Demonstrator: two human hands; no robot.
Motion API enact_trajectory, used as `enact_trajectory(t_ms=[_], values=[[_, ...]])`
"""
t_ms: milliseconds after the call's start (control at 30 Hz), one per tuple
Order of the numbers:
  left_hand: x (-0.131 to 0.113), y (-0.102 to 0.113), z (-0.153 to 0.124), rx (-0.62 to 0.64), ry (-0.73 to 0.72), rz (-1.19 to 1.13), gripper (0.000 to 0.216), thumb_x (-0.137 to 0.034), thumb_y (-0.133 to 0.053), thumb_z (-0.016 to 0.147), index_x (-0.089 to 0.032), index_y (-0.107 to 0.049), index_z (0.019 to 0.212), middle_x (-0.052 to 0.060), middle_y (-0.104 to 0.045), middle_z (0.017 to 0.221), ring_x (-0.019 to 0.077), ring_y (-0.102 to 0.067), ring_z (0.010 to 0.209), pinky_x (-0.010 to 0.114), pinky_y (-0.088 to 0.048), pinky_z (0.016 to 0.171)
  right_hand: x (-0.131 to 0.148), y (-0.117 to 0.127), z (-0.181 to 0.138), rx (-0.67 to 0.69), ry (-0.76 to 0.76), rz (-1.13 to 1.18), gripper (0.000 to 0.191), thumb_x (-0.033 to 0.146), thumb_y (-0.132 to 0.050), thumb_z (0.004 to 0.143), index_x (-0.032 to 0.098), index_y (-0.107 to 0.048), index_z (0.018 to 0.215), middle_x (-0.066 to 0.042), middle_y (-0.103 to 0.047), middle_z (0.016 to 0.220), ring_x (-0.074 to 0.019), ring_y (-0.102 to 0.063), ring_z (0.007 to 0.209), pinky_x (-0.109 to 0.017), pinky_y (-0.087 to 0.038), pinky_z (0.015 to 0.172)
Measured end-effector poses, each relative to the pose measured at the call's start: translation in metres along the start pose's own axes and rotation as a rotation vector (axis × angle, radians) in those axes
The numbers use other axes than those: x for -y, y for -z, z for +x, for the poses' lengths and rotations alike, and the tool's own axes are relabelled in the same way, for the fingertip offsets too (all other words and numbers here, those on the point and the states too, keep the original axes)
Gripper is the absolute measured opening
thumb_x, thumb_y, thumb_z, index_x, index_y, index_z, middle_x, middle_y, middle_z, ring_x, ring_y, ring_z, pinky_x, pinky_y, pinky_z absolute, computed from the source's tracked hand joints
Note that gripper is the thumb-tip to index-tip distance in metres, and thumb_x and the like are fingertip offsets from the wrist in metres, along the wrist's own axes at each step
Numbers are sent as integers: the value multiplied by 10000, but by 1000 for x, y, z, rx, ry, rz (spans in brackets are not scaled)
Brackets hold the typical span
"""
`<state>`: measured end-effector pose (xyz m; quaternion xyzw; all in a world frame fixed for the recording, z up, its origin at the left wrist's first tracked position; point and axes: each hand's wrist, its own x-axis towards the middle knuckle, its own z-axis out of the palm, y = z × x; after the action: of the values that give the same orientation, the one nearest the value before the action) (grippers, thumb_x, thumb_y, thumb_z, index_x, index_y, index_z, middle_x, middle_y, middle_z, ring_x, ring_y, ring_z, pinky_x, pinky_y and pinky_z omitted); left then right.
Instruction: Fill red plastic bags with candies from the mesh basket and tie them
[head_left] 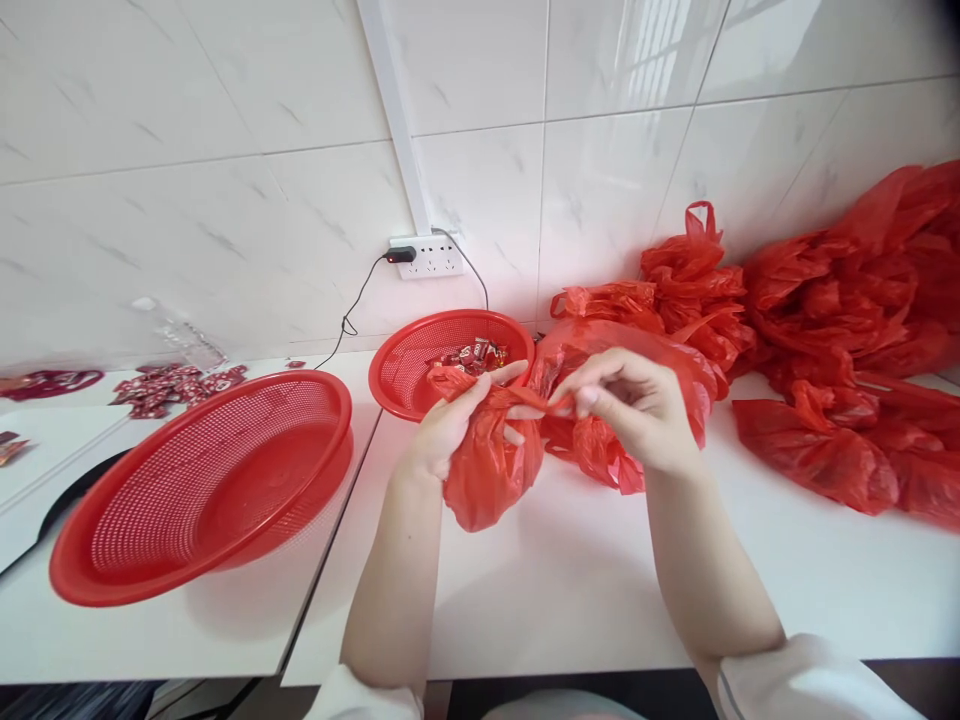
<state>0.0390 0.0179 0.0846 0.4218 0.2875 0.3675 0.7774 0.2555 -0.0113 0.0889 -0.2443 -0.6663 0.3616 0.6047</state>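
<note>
A red plastic bag [495, 465] hangs bunched in front of me, its lower part bulging and its contents hidden. My left hand [454, 420] is closed around the gathered neck, with some fingers behind the plastic. On the other side my right hand [630, 400] pinches a twisted strip of the same bag between thumb and fingertips. The strip stretches between the two hands. Just behind the left hand stands a small red mesh basket [405, 365] with wrapped sweets [480, 352] in it.
A large red mesh basket [210, 480] sits at left beside the seam between two tables. Red-wrapped packets [169, 388] and a clear bottle [187, 340] lie behind it. More red bags [847, 290] are heaped at right. A power strip [431, 257] is on the wall, with cables.
</note>
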Motion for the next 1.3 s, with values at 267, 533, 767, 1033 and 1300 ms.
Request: enact_trajectory(t_ms=[267,533,767,1033,1300], values=[[3,1,-2,-8,-294,231,60,-159,-688,743,-169,-707,800,-23,-558,600,71,-499,551,191,-421,562,-13,-13,3,339,-167,43,144,325,-629,902,189,-674,919,-34,-652,843,-149,-614,784,-307,-529,749],[-3,-6,-15,152,-291,560,105,-185,-695,727,-179,-591,741,0,-566,706,110,-549,618,250,-451,627,-24,-20,8,390,-290,120,354,339,-494,976,259,-509,1321,-62,-613,1257,-193,-571,1181,-406,-450,1035],[-5,-6,-16,111,-388,706,124,-206,-675,767,-185,-562,721,26,-606,779,151,-608,732,296,-511,718,-30,-20,7,391,-263,292,388,290,-604,915,224,-526,1290,3,-618,866,-136,-635,800,-336,-532,837],[0,0,-5,-363,-1182,1098,119,-129,-639,780,-201,-561,726,52,-620,958,188,-603,912,348,-514,830,-29,-31,6,406,-461,339,354,344,-588,920,206,-586,1246,-29,-662,951,-145,-635,888,-321,-512,868],[0,-1,-6,-201,-1079,1114,97,-169,-653,811,-216,-683,890,63,-638,1006,201,-624,976,376,-514,903,-36,-30,9,223,-455,377,201,376,-665,850,194,-585,817,-21,-625,896,-155,-608,874,-335,-500,879]])
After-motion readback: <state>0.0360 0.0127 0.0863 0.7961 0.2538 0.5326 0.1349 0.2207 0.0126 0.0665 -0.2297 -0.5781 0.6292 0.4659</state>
